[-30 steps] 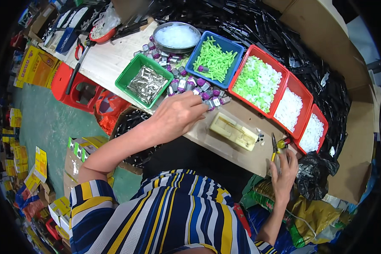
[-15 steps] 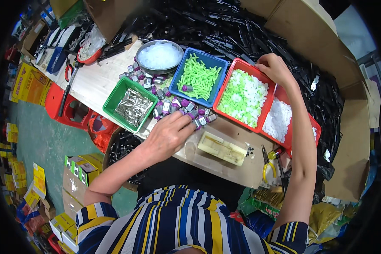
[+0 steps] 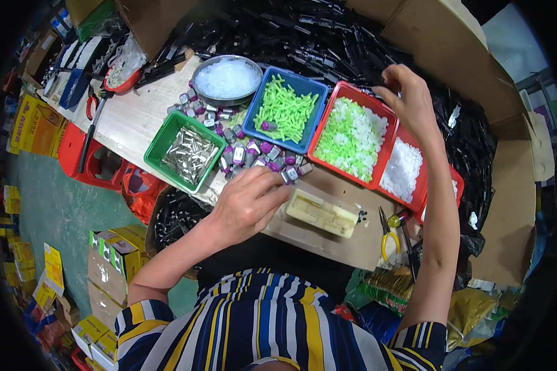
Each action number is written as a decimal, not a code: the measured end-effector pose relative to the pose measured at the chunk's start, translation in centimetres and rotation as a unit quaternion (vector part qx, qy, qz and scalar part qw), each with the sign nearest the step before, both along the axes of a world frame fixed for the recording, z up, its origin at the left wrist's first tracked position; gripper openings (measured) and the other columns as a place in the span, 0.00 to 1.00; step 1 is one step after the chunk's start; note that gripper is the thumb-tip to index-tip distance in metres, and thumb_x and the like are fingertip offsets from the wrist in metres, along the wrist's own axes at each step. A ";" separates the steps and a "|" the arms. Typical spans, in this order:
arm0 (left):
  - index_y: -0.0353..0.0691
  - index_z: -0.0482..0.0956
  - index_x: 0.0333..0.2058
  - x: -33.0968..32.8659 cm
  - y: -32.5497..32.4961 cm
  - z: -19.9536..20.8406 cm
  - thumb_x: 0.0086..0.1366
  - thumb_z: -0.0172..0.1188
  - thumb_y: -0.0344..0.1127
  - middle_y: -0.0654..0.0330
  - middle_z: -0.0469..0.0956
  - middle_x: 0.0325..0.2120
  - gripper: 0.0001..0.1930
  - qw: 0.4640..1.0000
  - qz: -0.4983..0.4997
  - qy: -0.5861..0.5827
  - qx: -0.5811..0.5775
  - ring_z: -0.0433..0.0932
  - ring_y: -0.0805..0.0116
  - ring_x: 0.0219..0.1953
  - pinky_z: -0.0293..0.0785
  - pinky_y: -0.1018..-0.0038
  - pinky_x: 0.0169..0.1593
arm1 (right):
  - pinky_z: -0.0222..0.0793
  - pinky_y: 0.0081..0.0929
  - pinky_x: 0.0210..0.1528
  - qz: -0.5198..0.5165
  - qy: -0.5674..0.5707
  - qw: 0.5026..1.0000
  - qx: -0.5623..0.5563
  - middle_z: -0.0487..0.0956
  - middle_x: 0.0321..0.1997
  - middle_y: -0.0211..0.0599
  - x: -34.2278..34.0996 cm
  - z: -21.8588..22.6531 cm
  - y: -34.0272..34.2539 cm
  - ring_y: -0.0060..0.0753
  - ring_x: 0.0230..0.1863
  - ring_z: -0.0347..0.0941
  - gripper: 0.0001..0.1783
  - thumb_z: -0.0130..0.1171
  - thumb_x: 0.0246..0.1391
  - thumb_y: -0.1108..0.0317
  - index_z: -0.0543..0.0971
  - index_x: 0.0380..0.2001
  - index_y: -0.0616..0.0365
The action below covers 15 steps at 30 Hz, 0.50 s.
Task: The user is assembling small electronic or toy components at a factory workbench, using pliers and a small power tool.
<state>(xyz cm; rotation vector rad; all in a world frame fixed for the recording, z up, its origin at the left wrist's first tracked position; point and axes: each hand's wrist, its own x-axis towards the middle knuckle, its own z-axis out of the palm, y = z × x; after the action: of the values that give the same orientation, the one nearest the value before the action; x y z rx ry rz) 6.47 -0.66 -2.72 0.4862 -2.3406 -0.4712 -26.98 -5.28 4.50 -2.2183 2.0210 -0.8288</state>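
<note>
My left hand (image 3: 249, 203) is at the near edge of a heap of small grey-and-purple blocks (image 3: 235, 153), fingers curled together and tips pointing down. What it pinches, if anything, is hidden. Above the far corner of a red tray of green and white pieces (image 3: 351, 137), my right hand (image 3: 410, 99) hovers beside a big pile of long black parts (image 3: 328, 37). A gap shows between its thumb and forefinger, and I see nothing in it. Just right of my left hand lies a cream-coloured block fixture (image 3: 320, 213) with a groove along it.
Behind the blocks stand a green tray of metal pins (image 3: 185, 149), a metal bowl of clear pieces (image 3: 228, 79) and a blue tray of green sticks (image 3: 284, 110). White pieces (image 3: 402, 170) fill another red tray. Yellow-handled pliers (image 3: 388, 238) lie at right; cardboard walls (image 3: 464, 55) bound the black pile.
My right hand has lifted off the tray corner, and its thumb and forefinger have parted. My left hand has drawn back slightly toward me from the blocks. The whole view has shifted a little.
</note>
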 end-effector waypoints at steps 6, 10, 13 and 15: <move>0.33 0.81 0.34 -0.6 1.7 0.1 0.47 0.69 0.21 0.55 0.78 0.31 0.13 0.997 0.028 0.068 0.013 0.77 0.57 0.33 0.72 0.67 0.36 | 0.66 0.39 0.34 0.104 0.046 0.993 0.018 0.73 0.30 0.43 7.8 -2.4 11.9 0.48 0.34 0.72 0.12 0.67 0.43 0.75 0.75 0.31 0.61; 0.33 0.81 0.35 -0.6 3.1 -1.7 0.47 0.69 0.21 0.55 0.78 0.32 0.13 0.998 0.035 0.050 0.028 0.77 0.56 0.33 0.74 0.66 0.38 | 0.64 0.36 0.35 0.055 0.054 0.996 0.040 0.74 0.33 0.37 11.1 -6.1 16.8 0.41 0.37 0.72 0.10 0.65 0.46 0.73 0.77 0.34 0.58; 0.33 0.81 0.36 -0.7 4.6 -3.1 0.48 0.68 0.21 0.54 0.77 0.34 0.14 0.998 0.023 0.048 0.030 0.77 0.55 0.36 0.75 0.65 0.40 | 0.64 0.33 0.37 0.059 0.074 0.993 0.063 0.74 0.36 0.35 12.3 -7.6 18.0 0.38 0.39 0.72 0.11 0.61 0.48 0.73 0.77 0.38 0.58; 0.30 0.79 0.39 -1.0 5.5 -3.7 0.49 0.63 0.22 0.50 0.75 0.39 0.15 0.999 0.013 0.035 0.013 0.76 0.53 0.43 0.74 0.63 0.45 | 0.64 0.33 0.38 0.054 0.089 0.992 0.072 0.74 0.36 0.35 12.8 -7.9 18.4 0.38 0.40 0.72 0.11 0.60 0.49 0.74 0.77 0.38 0.59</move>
<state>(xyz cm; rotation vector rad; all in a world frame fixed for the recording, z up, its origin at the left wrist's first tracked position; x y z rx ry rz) 5.48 4.88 -6.44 0.5034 -2.2605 -0.4982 -14.17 13.08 -3.42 -2.3684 1.9398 -0.4739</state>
